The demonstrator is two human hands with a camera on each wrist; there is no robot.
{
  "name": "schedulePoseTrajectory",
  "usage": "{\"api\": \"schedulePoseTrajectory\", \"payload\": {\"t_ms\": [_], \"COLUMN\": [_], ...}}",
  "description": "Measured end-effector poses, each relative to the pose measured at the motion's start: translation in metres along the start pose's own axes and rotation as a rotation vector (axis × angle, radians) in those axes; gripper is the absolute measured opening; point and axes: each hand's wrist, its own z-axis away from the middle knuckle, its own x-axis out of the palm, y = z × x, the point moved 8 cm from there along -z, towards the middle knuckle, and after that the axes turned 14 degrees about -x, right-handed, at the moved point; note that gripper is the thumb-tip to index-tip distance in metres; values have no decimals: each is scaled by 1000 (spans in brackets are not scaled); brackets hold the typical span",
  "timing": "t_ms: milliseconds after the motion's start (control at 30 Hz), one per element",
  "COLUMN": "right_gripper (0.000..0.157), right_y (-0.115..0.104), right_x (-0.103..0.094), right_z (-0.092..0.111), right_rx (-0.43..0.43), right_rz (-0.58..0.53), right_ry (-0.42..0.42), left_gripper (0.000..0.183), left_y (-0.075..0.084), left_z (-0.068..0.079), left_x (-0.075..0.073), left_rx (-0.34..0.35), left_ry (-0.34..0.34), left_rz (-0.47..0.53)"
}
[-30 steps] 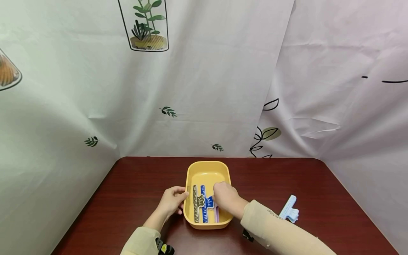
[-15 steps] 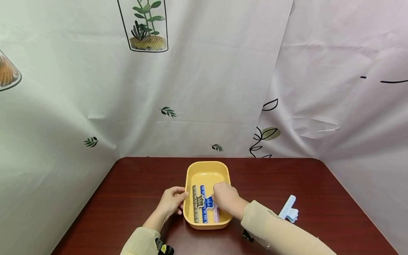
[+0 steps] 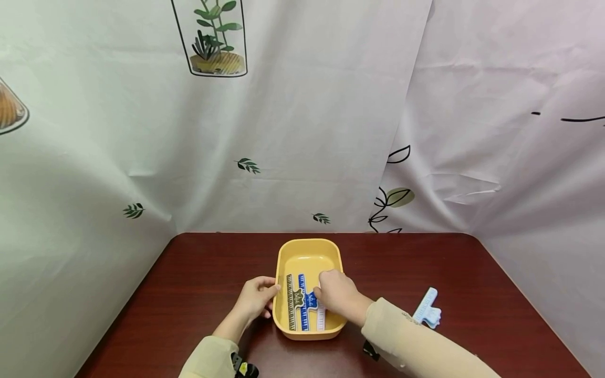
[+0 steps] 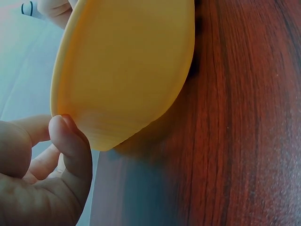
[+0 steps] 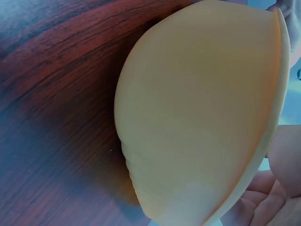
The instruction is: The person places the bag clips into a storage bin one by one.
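A yellow tray [image 3: 309, 336] sits on the table. My left hand [image 3: 253, 297] pinches its left rim between thumb and fingers; the left wrist view shows the thumb [image 4: 70, 141] at the rim. Inside lie an olive-brown clip [image 3: 290, 304] and a blue clip [image 3: 302, 304], each a long bar with piano-key marks and a shaped handle. They lie side by side, parallel to the long wall. At the right of the tray, my right hand [image 3: 337, 294] reaches in with curled fingers, holding a pale lilac clip [image 3: 321, 318] whose upper part is mostly hidden by the hand.
A light blue clip [image 3: 427, 310] lies on the dark red-brown table [image 3: 212, 262], right of the tray and just beyond the right sleeve. White printed cloth [image 3: 302, 131] hangs behind the table and along both sides.
The lilac clip has turned from its narrow edge to its marked face, beside the blue clip. My right hand has shifted slightly right. The left hand stays on the rim.
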Motion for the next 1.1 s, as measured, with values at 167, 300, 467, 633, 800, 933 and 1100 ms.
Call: {"api": "schedulePoseTrajectory", "payload": {"t_ms": [167, 300, 467, 633, 800, 933, 1100], "right_gripper": [20, 19, 25, 26, 26, 27, 27], "right_y": [3, 2, 3, 4, 6, 9, 12], "right_x": [-2, -7, -13, -18, -23, -28, -32], "right_z": [2, 3, 6, 10, 14, 17, 21], "right_rx": [-20, -53, -75, -68, -66, -68, -72], "right_rz": [-29, -26, -20, -44, -56, -62, -80], "right_ry": [32, 70, 106, 121, 144, 179, 209], "left_gripper": [31, 32, 32, 31, 31, 30, 30], "left_y": [1, 1, -1, -2, -2, -2, -2], "left_z": [1, 0, -1, -2, -2, -2, -1], "left_x": [0, 0, 0, 0, 0, 0, 1], "left_rx": [1, 2, 1, 0, 4, 2, -2], "left_ry": [2, -3, -7, -3, -3, -3, -2], "left_rz": [0, -8, -14, -16, -11, -9, -13]}}
